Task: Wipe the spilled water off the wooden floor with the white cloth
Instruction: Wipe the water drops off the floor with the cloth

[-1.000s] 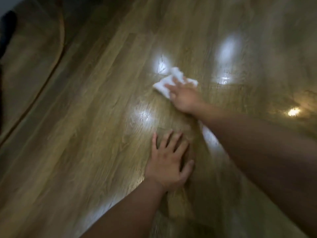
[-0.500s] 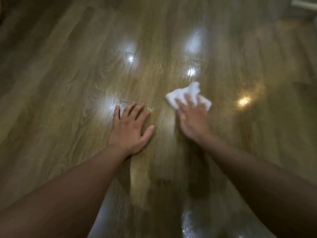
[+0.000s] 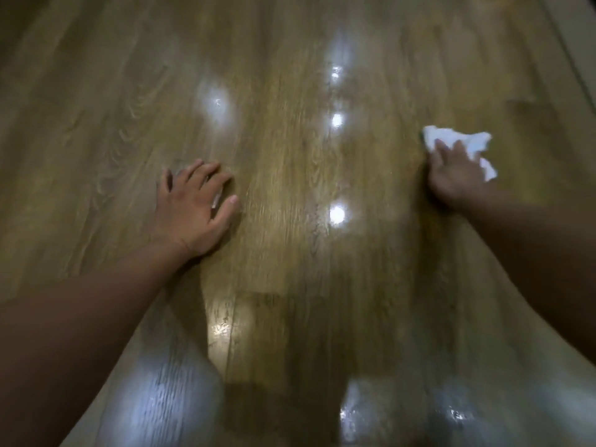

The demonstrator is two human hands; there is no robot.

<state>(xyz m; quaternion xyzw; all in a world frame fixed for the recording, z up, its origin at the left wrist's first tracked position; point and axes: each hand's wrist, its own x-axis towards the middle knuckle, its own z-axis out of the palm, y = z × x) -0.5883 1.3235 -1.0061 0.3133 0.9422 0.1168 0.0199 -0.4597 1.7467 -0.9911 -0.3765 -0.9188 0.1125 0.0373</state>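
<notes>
I've got the wooden floor (image 3: pixel 290 162) filling the whole view, glossy planks running away from the camera, lamp reflections (image 3: pixel 337 215) dotted in a line down the middle. Left hand (image 3: pixel 190 211) is flat on the boards, fingers spread and straight, holding nothing. Well off to the right, the right hand (image 3: pixel 451 177) presses the white cloth (image 3: pixel 442 136) to the floor, fingers laid fairly straight on top, crumpled edges poking out. Down low, a wet sheen (image 3: pixel 351 414) glistens between the arms
</notes>
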